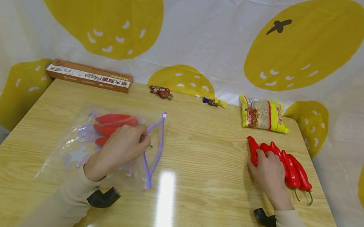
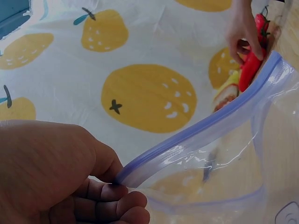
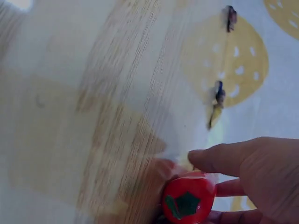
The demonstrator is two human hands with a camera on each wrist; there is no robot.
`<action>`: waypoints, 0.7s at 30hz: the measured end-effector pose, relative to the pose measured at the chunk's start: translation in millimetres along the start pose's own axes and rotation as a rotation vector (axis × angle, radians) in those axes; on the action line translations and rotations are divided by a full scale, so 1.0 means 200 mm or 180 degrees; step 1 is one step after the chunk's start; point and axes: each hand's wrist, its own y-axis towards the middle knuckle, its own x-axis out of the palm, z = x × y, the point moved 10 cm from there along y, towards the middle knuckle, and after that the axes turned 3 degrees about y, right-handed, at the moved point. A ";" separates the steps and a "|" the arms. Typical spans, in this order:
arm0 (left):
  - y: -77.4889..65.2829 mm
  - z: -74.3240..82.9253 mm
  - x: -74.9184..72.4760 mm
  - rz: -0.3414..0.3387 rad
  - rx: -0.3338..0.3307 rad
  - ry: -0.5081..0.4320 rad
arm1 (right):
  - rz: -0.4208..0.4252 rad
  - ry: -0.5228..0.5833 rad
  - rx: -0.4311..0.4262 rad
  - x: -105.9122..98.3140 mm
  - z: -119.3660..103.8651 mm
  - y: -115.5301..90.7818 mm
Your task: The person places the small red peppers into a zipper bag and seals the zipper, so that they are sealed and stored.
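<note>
Wood-grain surface: your left hand pinches clear bag by purple-edged mouth; your right hand grips red pepper at right. Looks part done: some peppers inside, other peppers outside.

Bright head view here, white glare streaking the bench, bag glinting, wrist views dimmer, right one soft.

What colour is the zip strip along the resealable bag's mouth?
The zip strip is bluish purple, seen best in the left wrist view.
</note>
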 end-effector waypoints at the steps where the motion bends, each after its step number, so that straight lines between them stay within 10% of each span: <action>1: 0.00 0.00 0.00 0.0010 0.0011 -0.0007 | 0.0001 -0.0018 -0.0009 0.00 0.00 0.00; 11: 0.00 0.00 0.01 0.0033 0.0059 -0.0002 | -0.0141 0.0229 0.0168 -0.03 -0.01 0.01; 21: 0.00 0.00 0.00 0.0052 0.0068 -0.0012 | -0.0662 0.2116 -0.0128 -0.13 -0.37 0.04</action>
